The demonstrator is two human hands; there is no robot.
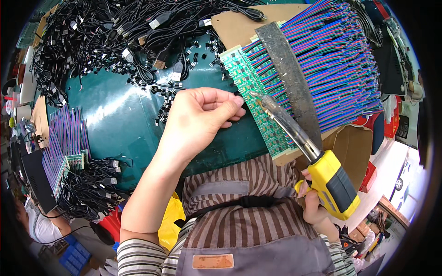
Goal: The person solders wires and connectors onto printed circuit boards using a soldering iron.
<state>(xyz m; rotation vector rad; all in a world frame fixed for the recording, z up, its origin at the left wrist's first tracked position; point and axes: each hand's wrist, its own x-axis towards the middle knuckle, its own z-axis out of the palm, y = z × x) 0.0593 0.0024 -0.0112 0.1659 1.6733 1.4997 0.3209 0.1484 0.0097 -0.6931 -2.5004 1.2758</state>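
My right hand [314,206] grips a yellow and black soldering gun [332,184], a finger at its trigger. The gun's metal tip points up and left, over a green circuit board panel [252,87] with rows of small parts. My left hand [202,112] is closed in a pinch beside the panel's left edge, close to the tip. Whatever is between its fingertips is too small to make out. Many blue, red and black wires [336,69] run from the panel to the right. A dark metal bar [290,76] lies across them.
Black cables with USB plugs [110,37] are heaped at the back left. Small black connectors [163,110] lie scattered on the green mat [110,115]. At the left are another wired board bundle [69,133] and more black cables [87,188]. Cardboard [248,23] lies beneath the panel.
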